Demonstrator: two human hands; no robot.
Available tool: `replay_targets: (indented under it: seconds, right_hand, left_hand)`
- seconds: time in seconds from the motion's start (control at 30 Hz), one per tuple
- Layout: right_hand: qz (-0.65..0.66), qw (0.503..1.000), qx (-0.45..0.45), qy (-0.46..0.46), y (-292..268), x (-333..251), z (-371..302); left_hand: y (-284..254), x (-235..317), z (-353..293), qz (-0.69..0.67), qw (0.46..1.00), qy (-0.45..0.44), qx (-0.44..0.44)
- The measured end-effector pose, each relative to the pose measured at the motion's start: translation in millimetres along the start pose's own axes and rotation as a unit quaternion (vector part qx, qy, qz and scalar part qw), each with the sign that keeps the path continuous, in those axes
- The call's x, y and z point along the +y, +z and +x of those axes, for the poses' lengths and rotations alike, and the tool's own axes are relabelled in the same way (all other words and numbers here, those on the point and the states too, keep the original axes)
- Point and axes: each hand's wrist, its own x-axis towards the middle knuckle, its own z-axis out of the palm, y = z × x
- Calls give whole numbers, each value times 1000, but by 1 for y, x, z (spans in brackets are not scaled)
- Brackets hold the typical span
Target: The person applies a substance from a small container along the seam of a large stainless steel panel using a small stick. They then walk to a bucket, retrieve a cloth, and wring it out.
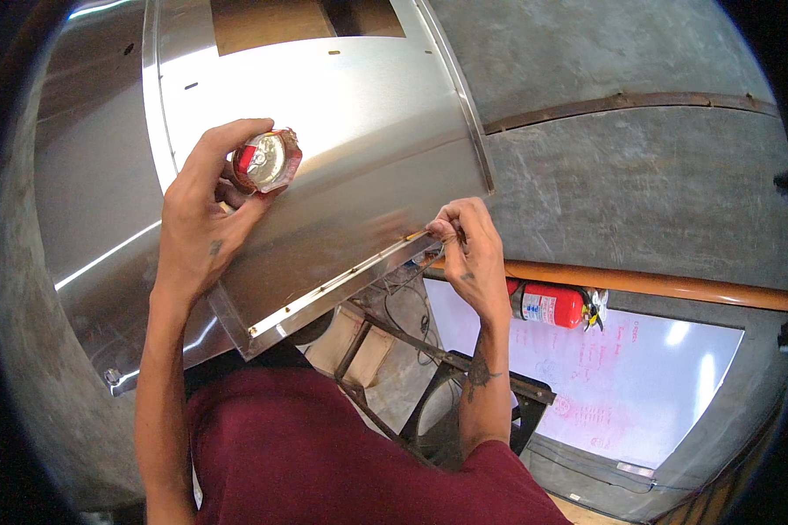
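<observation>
In my left hand (203, 206) is a red and silver drink can (267, 164), its visible rim bent and uneven. My thumb and fingers wrap round its sides above a large shiny sheet-metal panel (350, 166). My right hand (469, 249) is closed in a pinch at the panel's near right edge. A thin yellowish tip (414, 235) shows beside those fingertips, against the folded metal strip (324, 287). Whatever the right fingers hold is mostly hidden. Small dark spots dot the strip.
The panel has a rectangular cutout (271, 28) at its far end. Below it stands a dark metal frame (385, 328) with cables and a piece of cardboard (348, 346). To the right are an orange pipe (674, 284), a red fire extinguisher (552, 304) and a whiteboard (639, 376).
</observation>
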Motion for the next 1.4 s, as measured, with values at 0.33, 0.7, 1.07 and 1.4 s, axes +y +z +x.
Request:
replay_targets:
  seconds: [0.33,0.7,1.07,1.4]
  right_hand:
    - [-4,1000,2,-1,1,-4,-1]
    - [-5,1000,6,1,2,-3,-3]
    - [0,1000,1,6,1,-3,-4]
    - [-1,1000,-4,3,2,-2,-4]
  left_hand:
    - [1,-1,-1,17,1000,-12,-5]
    - [-1,-1,-1,19,1000,-16,-16]
    - [0,0,-1,21,1000,-4,-7]
    - [-1,1,-2,6,999,-31,-18]
